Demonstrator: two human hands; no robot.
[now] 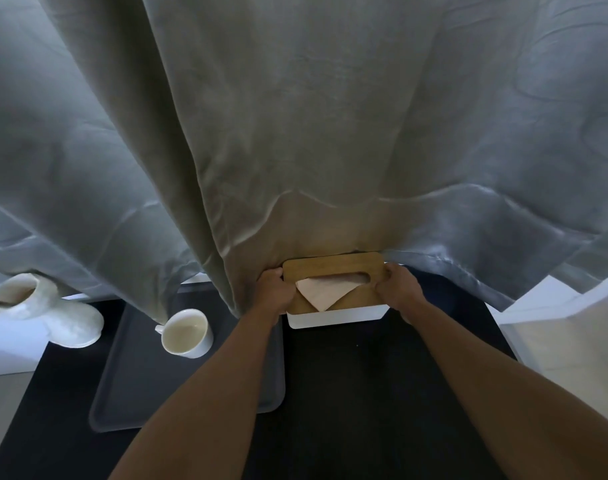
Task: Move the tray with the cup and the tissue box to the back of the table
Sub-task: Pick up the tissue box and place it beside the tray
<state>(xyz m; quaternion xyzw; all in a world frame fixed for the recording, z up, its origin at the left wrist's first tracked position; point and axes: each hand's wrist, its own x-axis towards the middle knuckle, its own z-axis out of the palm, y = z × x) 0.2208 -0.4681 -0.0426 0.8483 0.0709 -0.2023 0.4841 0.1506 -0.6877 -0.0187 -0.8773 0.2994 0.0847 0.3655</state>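
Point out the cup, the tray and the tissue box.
cup [186, 332]: head view, on the pale inside of the bowl.
tray [136, 375]: head view, on its bare grey floor.
tissue box [333, 268]: head view, on the wooden lid.

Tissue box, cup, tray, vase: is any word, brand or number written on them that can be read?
None can be read.
White tissue box with wooden lid: no text visible.
White ceramic cup: plain.
Dark grey rectangular tray: plain.
White textured vase: plain.
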